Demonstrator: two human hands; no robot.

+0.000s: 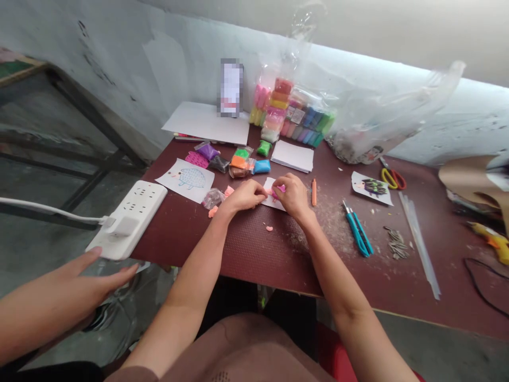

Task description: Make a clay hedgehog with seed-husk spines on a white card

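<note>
pink modelling clay on small paper card, middle of maroon table. left hand, right hand close together over it; fingers hide grip, clamped or not cannot tell. risk: hard pressing smears soft clay; wrist could pick up loose crumb.

Worn: a loose top in dull mauve-brown, soft matt fabric, filling the bottom of the view. Small dark marking near the lower edge, possibly print or stitching, too small to read. Short sleeve visible at lower left, same fabric, ending well above the elbow. Forearms uncovered. Both the left hand and right hand bare, fingers uncovered.
</note>
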